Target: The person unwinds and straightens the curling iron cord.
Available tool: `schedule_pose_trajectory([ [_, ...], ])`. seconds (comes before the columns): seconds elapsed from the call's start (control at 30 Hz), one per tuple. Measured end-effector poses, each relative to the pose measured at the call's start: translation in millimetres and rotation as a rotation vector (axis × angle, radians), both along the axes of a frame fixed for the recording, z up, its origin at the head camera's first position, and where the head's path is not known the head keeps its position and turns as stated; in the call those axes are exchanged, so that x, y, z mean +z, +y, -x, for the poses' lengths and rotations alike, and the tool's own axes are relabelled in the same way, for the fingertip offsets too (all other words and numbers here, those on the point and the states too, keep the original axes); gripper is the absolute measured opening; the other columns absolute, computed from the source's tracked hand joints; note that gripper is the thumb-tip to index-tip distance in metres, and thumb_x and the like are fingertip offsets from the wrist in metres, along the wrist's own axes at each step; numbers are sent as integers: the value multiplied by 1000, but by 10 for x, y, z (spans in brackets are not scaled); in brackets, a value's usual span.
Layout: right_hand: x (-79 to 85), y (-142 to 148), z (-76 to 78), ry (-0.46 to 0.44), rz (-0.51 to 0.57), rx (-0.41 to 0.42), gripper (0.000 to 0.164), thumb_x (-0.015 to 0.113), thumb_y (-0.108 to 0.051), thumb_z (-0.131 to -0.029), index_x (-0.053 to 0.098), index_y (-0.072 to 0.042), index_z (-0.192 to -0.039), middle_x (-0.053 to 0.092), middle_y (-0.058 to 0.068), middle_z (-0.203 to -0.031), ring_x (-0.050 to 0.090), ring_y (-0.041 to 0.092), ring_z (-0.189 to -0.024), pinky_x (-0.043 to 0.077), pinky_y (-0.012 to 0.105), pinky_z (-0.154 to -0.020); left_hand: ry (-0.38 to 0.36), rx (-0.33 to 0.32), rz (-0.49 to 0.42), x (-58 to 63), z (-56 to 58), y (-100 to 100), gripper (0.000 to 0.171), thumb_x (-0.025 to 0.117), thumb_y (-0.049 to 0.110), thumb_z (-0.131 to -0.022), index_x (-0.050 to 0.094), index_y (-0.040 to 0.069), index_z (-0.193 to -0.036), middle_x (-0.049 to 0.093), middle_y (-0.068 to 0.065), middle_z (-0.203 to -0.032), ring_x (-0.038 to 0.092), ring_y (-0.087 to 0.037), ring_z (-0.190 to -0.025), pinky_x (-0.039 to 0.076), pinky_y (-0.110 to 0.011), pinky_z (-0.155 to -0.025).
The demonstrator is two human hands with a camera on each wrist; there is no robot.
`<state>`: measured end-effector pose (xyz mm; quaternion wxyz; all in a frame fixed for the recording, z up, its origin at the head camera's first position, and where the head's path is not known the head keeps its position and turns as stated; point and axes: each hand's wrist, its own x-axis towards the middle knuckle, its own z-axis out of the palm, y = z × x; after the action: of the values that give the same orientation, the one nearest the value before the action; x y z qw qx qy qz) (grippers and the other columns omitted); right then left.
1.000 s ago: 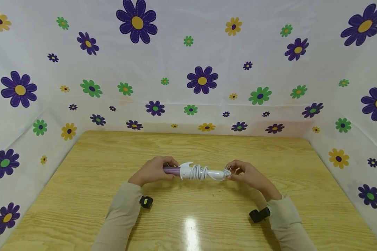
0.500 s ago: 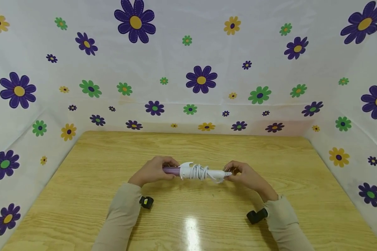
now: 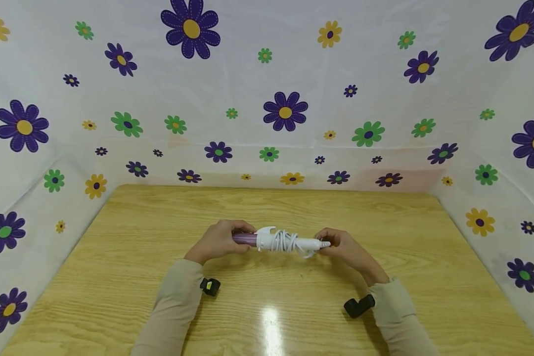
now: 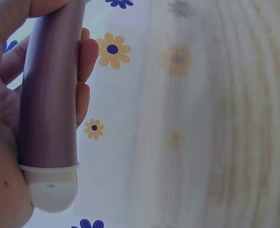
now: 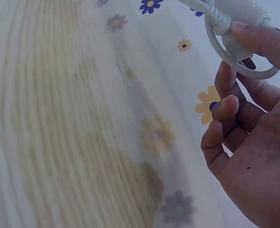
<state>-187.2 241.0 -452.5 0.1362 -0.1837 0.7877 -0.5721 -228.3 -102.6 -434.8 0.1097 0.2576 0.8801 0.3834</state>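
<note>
A hair curling iron (image 3: 264, 242) with a white handle, a small lever and a purple barrel (image 4: 54, 90) is held sideways over the table. Its white cord (image 3: 285, 241) is wound round the handle. My left hand (image 3: 220, 242) grips the barrel, fingers and thumb curled round it; the white rounded tip (image 4: 52, 190) shows below the palm in the left wrist view. At the other end my right hand (image 3: 344, 247) pinches the handle end and plug between thumb and forefinger. A dark metal prong (image 5: 248, 62) shows under the right thumb, beside a loop of cord. The other right fingers are loosely bent.
The wooden table (image 3: 267, 296) lies beneath both hands. A white sheet (image 3: 240, 84) printed with purple, green and yellow flowers stands round its back and sides. Black wrist cameras (image 3: 359, 305) are strapped near both cuffs.
The right hand has shifted slightly left and its fingers have changed position at the plug end; the plug's prongs no longer show in the head view. The left hand keeps its grip.
</note>
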Motion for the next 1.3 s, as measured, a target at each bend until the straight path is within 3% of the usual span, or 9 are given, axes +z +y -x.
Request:
schedule_pose_trajectory([
  [0.23, 8, -30, 28, -74, 57, 25, 25, 59, -9, -92, 56, 6, -112, 61, -3, -102, 60, 7, -90, 52, 27, -82, 1, 29, -18, 40, 9, -15, 37, 78, 24, -77, 69, 23, -113, 70, 0, -108, 61, -11, -87, 50, -31, -77],
  [0.5, -39, -47, 31, -87, 39, 25, 27, 63, -10, -91, 58, 7, -112, 63, -6, -99, 59, 7, -89, 50, 28, -82, -27, 50, -4, 30, -27, 1, 37, 79, 25, -77, 70, 24, -113, 70, 0, -110, 62, -11, -86, 50, -30, -76],
  [0.9, 4, 7, 22, -84, 19, 74, 28, 59, -11, -93, 57, 11, -109, 64, -7, -97, 59, 5, -89, 48, 25, -84, 1, 38, 3, 81, -11, -25, 37, 79, 26, -76, 72, 22, -112, 70, -2, -109, 61, -12, -86, 49, -30, -75],
  [1.1, 18, 49, 13, -63, 33, 62, 18, 59, -10, -93, 60, 4, -105, 64, -10, -92, 58, 4, -85, 48, 24, -81, -18, 44, -16, 86, 13, -34, 37, 80, 24, -76, 72, 20, -111, 70, -3, -108, 61, -14, -86, 50, -30, -75],
  [1.3, -11, 34, 12, -104, 123, 60, 12, 59, -8, -93, 62, -8, -104, 64, -11, -96, 57, 4, -88, 48, 23, -82, -35, 62, -22, 81, 28, -7, 36, 80, 24, -75, 72, 20, -110, 70, -3, -108, 61, -14, -86, 50, -29, -75],
])
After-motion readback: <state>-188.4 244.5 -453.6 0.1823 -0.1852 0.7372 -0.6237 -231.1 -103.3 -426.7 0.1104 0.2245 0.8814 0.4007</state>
